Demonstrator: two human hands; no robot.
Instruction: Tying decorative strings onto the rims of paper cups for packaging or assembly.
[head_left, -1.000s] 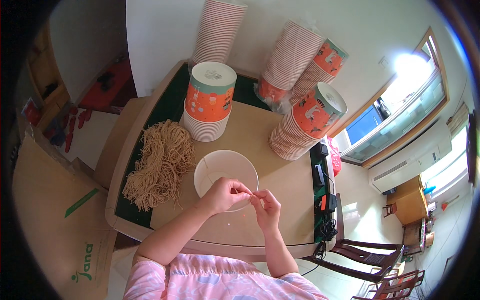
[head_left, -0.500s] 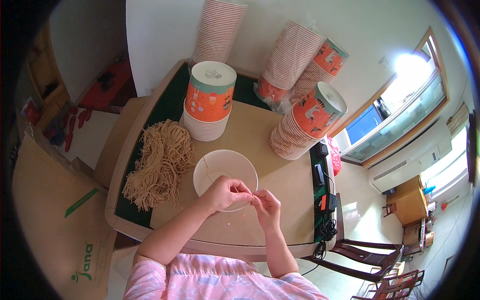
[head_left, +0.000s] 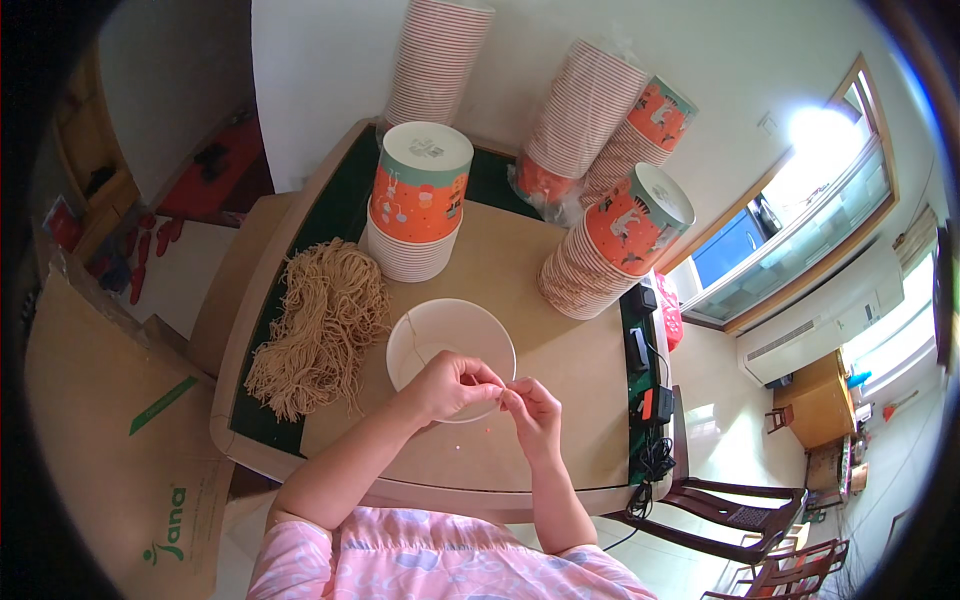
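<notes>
My left hand (head_left: 455, 388) and my right hand (head_left: 533, 412) meet fingertip to fingertip over the near right rim of a white paper tub (head_left: 485, 335). Both are pinched closed. Whatever lies between the fingers is too small to make out. A thin beige string (head_left: 411, 325) hangs over the tub's far left side and runs down inside it; its other end is lost from sight. To the left of the tub lies a loose heap of beige strings (head_left: 325, 325).
Behind the tub stand stacks of upturned orange and green paper tubs, one at left (head_left: 415, 210) and one at right (head_left: 615, 245). Plastic-wrapped stacks (head_left: 585, 110) lean at the wall. Black cables (head_left: 652, 460) line the table's right edge. A cardboard box (head_left: 110, 400) stands at left.
Both hands stay at almost the same spot, with only slight finger movement. The string in the tub has shifted a little. Nothing else visibly differs.
</notes>
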